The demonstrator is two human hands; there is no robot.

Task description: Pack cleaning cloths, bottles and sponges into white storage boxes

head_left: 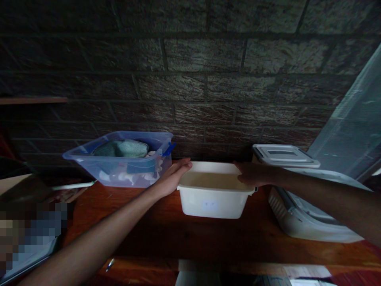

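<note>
A white plastic tub (212, 202) stands on a reddish wooden shelf (166, 234) against a dark brick wall. My left hand (172, 176) lies along the tub's left rim with the fingers stretched over its far corner. My right hand (251, 173) grips the tub's right rim, with the fingers curled over the edge. The tub's inside looks pale and I see nothing in it.
A clear blue-tinted bin (119, 174) holding teal cloth and white items sits left of the tub. A white lidded container (284, 155) rests on a white appliance (309, 218) at the right. A translucent sheet (354, 127) leans at the far right.
</note>
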